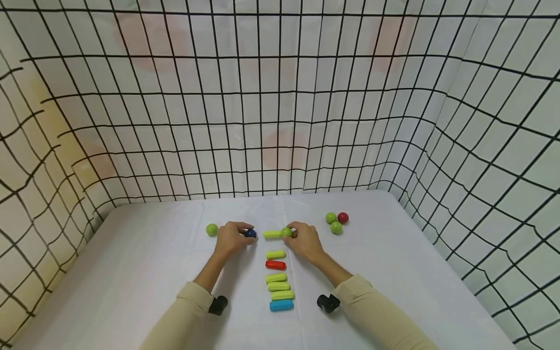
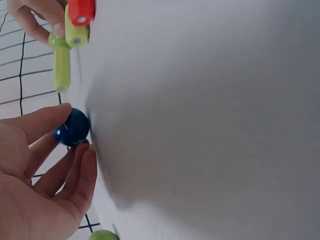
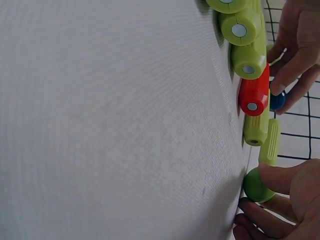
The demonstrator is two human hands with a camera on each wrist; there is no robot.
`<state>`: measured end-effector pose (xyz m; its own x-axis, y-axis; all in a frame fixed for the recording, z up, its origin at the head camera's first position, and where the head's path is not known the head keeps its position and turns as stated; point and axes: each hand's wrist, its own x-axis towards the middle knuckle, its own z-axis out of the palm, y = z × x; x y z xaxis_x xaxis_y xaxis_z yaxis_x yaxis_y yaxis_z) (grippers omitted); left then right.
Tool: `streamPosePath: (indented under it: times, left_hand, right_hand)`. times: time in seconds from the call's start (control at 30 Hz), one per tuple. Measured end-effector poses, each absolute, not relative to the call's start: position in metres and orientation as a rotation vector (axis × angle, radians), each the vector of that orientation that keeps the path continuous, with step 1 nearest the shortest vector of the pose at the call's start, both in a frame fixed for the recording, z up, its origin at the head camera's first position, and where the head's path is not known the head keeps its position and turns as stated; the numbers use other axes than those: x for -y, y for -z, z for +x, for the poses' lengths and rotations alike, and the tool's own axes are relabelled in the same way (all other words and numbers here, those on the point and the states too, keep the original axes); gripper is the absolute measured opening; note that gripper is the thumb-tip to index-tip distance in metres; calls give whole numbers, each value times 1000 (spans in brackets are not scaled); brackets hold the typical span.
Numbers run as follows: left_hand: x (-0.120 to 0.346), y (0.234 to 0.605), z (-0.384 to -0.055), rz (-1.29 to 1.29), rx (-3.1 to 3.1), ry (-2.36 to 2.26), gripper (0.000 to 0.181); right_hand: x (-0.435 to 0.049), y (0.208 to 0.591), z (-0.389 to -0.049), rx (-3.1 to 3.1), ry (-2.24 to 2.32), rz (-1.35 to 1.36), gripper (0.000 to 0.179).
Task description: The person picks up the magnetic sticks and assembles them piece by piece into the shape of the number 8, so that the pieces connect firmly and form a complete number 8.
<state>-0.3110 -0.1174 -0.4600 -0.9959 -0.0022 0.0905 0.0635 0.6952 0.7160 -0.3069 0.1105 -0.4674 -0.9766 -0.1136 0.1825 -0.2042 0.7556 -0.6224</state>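
Observation:
My left hand (image 1: 229,239) pinches a dark blue ball (image 1: 251,234) between thumb and fingers, low over the table; the left wrist view shows the ball (image 2: 73,127) at the fingertips. Across from it, my right hand (image 1: 306,241) grips a green ball (image 1: 286,232) at the right end of a yellow-green rod (image 1: 271,234). That rod points left, its free end facing the blue ball across a small gap. In the right wrist view, thumb and fingers flank the green ball (image 3: 255,186), with the rod (image 3: 270,142) extending from it.
Toward me runs a column of short rods: several yellow-green, a red one (image 1: 275,265) and a blue one (image 1: 281,305) nearest. A loose green ball (image 1: 212,229) lies left of my left hand. Two green balls (image 1: 331,218) and a red ball (image 1: 343,218) cluster right. Black netting (image 1: 280,121) surrounds the table.

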Motion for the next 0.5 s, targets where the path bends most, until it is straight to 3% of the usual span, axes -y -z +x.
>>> streamPosePath:
  times: [0.5]
  left_hand:
    - [111, 462, -311, -70, 2830, 1295, 30]
  right_hand:
    - [-110, 468, -309, 2835, -1007, 257, 30]
